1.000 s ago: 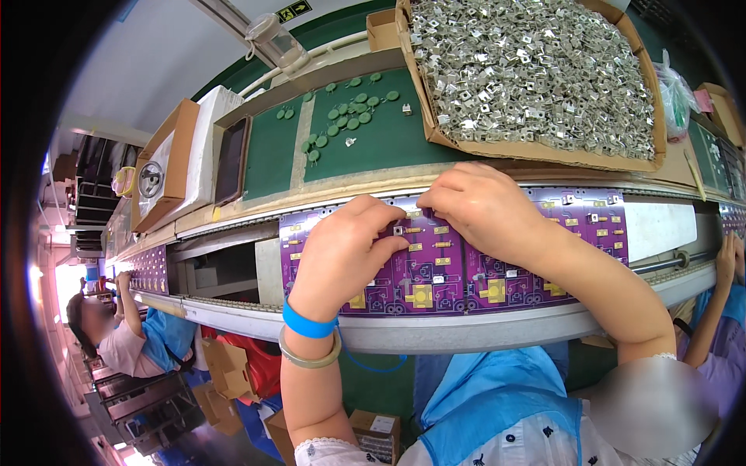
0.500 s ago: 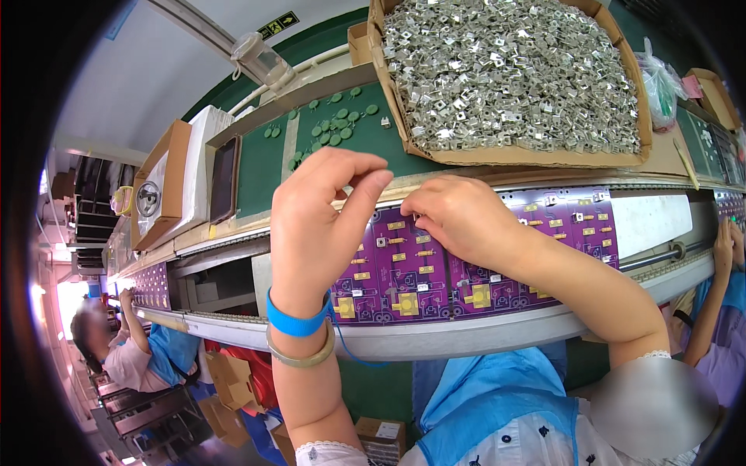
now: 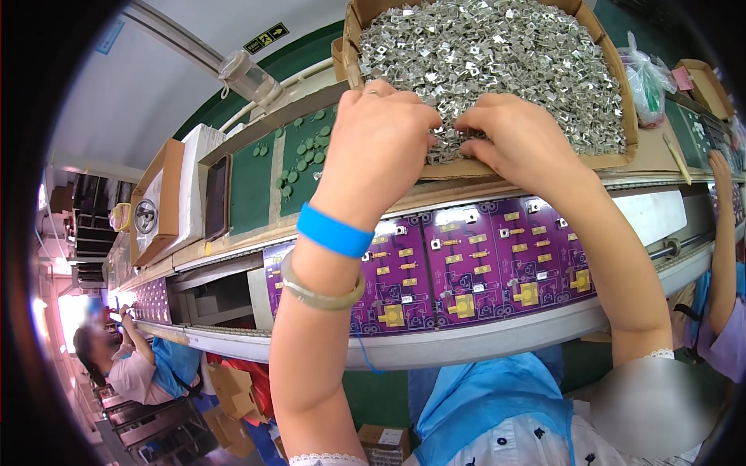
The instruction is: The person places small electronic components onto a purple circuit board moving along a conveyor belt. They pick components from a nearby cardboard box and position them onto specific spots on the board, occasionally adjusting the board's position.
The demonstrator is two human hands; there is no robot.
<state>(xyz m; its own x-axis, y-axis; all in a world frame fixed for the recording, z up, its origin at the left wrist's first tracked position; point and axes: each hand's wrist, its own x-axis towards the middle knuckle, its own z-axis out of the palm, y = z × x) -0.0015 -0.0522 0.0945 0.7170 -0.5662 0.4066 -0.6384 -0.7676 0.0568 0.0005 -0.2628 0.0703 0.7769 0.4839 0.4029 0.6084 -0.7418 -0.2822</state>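
Note:
Both hands reach to the near edge of a cardboard box (image 3: 519, 165) heaped with small silver metal clips (image 3: 505, 58). My left hand (image 3: 379, 144), with a blue wrist strap (image 3: 334, 231) and a pale bangle (image 3: 322, 291), has its fingers curled closed at the pile's near left part; what they hold, if anything, is hidden. My right hand (image 3: 522, 140) is beside it, thumb and fingertips apart among the clips. Below both hands lie purple circuit boards (image 3: 466, 268) fitted with small silver clips and tan components.
The boards sit on a rail conveyor (image 3: 497, 322). Green disc parts (image 3: 311, 147) lie on a green mat left of the box. Further left are a dark tray (image 3: 218, 194) and a carton with a reel (image 3: 146, 217). Co-workers sit at the left (image 3: 128, 365) and right (image 3: 719, 303).
Both hands have left the circuit boards and moved up and away to the box of clips. The view has shifted slightly, and more of the boards shows.

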